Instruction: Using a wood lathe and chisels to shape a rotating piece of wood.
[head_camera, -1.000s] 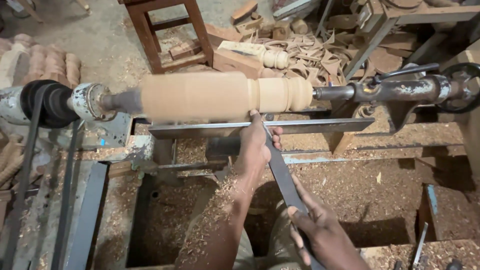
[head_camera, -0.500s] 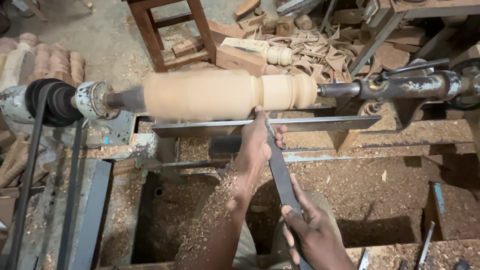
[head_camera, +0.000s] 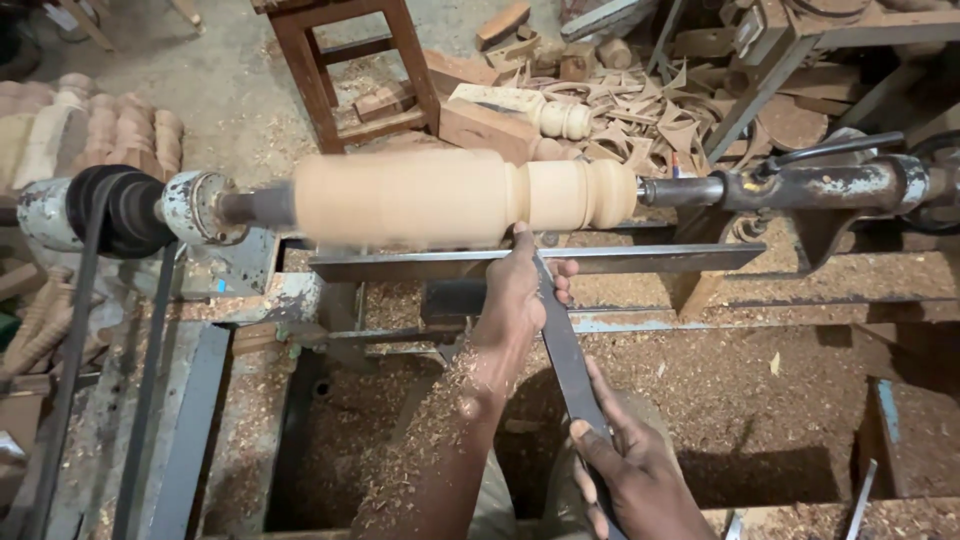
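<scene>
The spindle spun on the lathe, blurred along its plain left stretch, beads and grooves already cut toward its right end. Since a second earlier little had changed: the chisel stayed at the same groove, just left of the beads, with maybe a slight nudge of the tip; mostly the camera had come closer. I'd judge the cut was holding at that one spot, not traversing.

The chisel lay across the rest, just below the spindle, blade sloping down and away from it toward the person.

Left hand, below the spindle: palm down on the blade at the rest, fingers curled over it, pressing it in place; forearm dusted with shavings. Right hand, farther below the spindle: closed around the chisel's low end, thumb along the blade.

Behind the spindle: a stool and wood offcuts. Left of it: the belt pulley.
</scene>
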